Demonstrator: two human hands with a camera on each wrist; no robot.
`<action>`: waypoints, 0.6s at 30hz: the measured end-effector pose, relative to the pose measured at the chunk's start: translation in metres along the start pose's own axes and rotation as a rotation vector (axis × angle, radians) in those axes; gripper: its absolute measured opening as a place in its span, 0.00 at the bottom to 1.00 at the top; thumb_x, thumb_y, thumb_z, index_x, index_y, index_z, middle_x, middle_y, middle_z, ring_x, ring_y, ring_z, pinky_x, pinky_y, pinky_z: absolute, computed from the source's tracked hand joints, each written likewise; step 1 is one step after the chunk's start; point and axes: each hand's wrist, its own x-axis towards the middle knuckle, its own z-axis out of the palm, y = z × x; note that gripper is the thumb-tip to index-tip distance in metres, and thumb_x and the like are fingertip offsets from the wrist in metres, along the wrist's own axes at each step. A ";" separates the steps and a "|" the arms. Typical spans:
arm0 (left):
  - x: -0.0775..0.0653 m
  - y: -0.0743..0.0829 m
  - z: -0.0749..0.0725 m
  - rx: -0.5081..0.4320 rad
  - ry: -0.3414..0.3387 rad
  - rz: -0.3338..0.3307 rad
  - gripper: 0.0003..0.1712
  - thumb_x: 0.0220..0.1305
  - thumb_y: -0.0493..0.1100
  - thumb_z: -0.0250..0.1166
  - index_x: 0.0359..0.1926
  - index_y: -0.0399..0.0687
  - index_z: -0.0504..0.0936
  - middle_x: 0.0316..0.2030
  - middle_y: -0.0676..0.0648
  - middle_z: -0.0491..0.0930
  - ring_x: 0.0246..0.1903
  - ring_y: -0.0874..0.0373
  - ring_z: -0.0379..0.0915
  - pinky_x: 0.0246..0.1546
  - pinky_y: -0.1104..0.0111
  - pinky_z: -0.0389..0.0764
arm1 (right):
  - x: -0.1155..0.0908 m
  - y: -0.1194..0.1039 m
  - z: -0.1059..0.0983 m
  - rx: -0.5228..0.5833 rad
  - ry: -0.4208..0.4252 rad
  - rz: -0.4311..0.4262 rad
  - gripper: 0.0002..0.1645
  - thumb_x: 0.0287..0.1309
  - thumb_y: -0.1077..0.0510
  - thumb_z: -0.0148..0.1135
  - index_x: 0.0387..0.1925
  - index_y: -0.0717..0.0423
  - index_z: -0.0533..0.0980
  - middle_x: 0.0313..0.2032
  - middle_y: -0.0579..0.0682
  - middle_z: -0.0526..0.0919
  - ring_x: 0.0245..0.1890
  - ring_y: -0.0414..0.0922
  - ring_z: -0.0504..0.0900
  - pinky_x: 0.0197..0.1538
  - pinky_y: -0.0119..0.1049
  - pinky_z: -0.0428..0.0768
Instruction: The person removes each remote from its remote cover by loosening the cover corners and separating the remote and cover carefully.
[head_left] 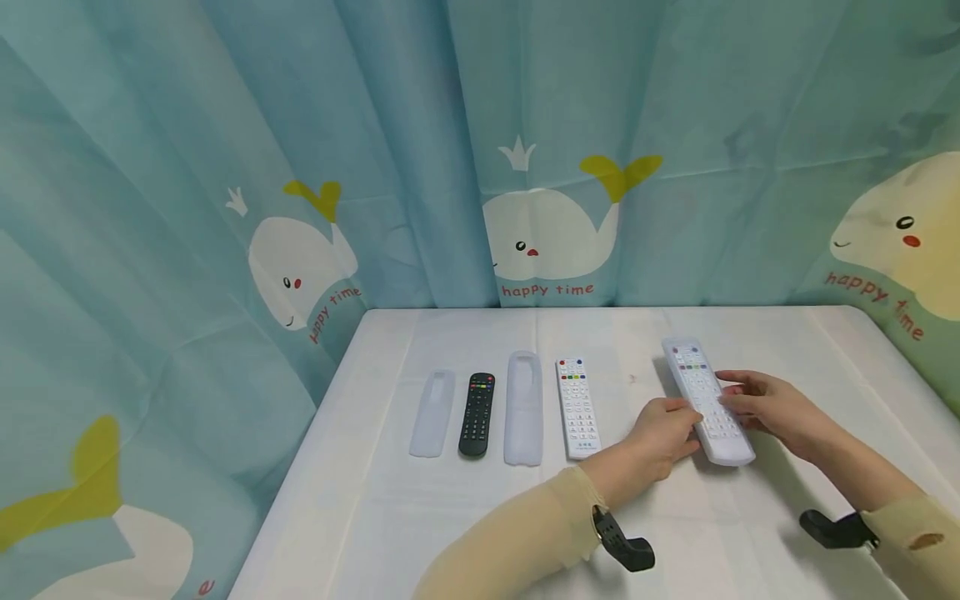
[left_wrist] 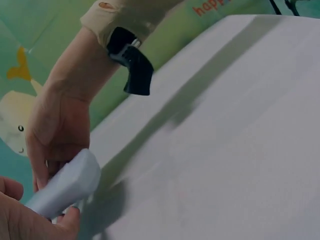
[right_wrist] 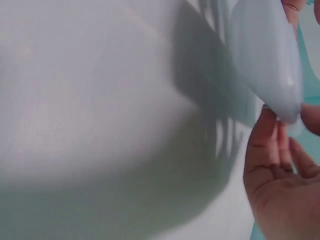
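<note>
A white remote control [head_left: 697, 383] sits inside a translucent sleeve [head_left: 733, 454], lifted above the table at the right. My left hand [head_left: 663, 437] pinches its left edge, with the thumb on the front. On the other side, my right hand [head_left: 772, 412] pinches the right edge between thumb and fingers. The left wrist view has the sleeve's rounded end [left_wrist: 82, 175] between both hands. In the right wrist view the sleeve [right_wrist: 265, 60] covers part of the fingers. How far the remote sits inside the sleeve is hard to tell.
To the left on the white table [head_left: 405, 517] lie a small translucent sleeve [head_left: 432, 414], a black remote [head_left: 477, 414], a longer translucent sleeve [head_left: 523, 408] and another white remote [head_left: 577, 408], in a row. A blue whale-print curtain [head_left: 420, 208] hangs behind the table.
</note>
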 end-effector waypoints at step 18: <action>0.012 0.041 -0.035 0.196 -0.021 0.094 0.13 0.68 0.35 0.67 0.53 0.46 0.82 0.37 0.50 0.81 0.38 0.52 0.82 0.45 0.50 0.84 | -0.001 -0.034 0.028 0.083 0.052 -0.201 0.45 0.72 0.53 0.63 0.77 0.67 0.52 0.64 0.64 0.66 0.48 0.31 0.76 0.46 0.30 0.83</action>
